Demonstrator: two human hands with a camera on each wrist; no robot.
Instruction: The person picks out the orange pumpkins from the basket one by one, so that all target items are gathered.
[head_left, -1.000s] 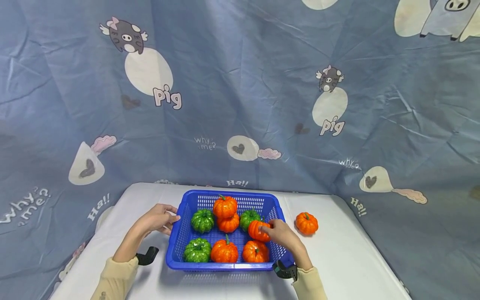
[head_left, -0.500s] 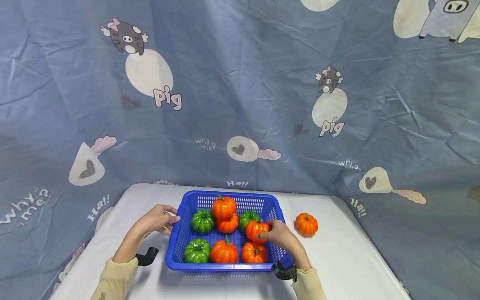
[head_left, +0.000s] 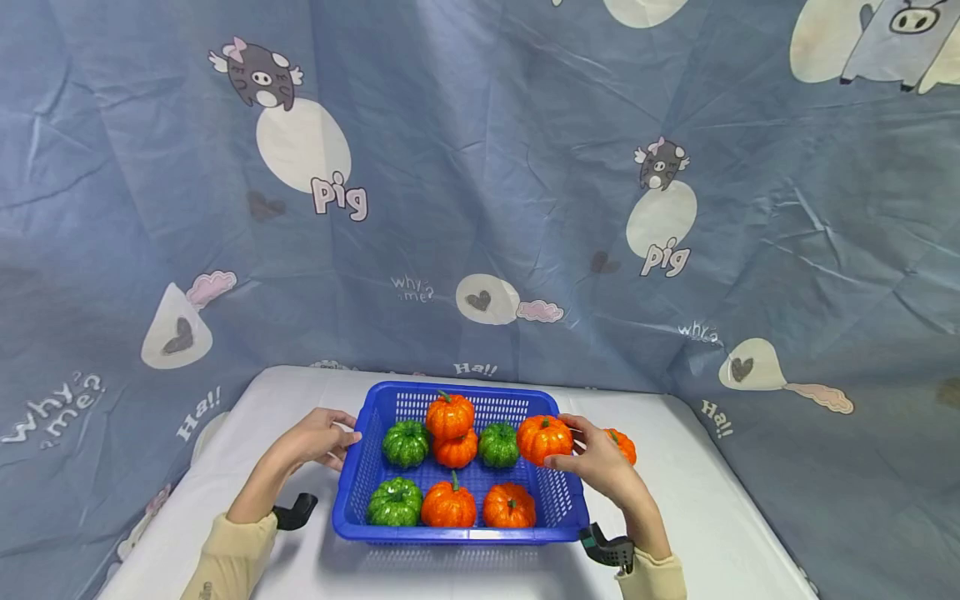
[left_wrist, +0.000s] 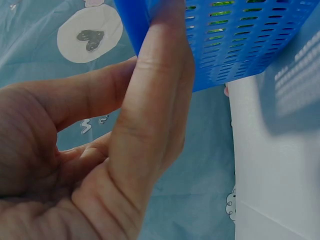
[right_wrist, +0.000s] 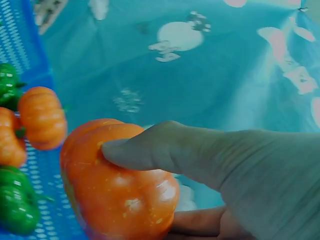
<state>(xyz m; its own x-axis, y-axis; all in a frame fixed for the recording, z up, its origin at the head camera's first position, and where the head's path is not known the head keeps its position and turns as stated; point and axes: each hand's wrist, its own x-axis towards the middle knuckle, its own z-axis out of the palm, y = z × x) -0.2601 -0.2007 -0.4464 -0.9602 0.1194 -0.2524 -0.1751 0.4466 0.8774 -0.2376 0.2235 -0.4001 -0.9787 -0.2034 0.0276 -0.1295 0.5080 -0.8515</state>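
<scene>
In the head view, a blue plastic basket [head_left: 457, 533] holds small pumpkins, some orange, some green. My left hand [head_left: 324, 437] pinches the basket's left rim; the left wrist view shows thumb and finger meeting at the blue edge [left_wrist: 131, 25]. An orange pumpkin [head_left: 542, 439] is held up over the basket's right rim in my right hand [head_left: 596, 458]. Close up in the right wrist view, the thumb [right_wrist: 127, 152] lies across that pumpkin, with other fingers partly hidden beneath it. Inside the basket, one orange pumpkin [head_left: 450, 415] overlaps another orange pumpkin [head_left: 456, 450].
Another orange pumpkin [head_left: 623, 444] lies on the white table [head_left: 697, 500] right of the basket, partly covered by my right hand. Green pumpkins [head_left: 394, 502] sit among the orange ones. A blue patterned cloth [head_left: 480, 192] hangs behind and beside the table.
My right hand has raised an orange pumpkin from the basket's right side and carried it rightward to the rim. My left hand and the basket have stayed in place.
</scene>
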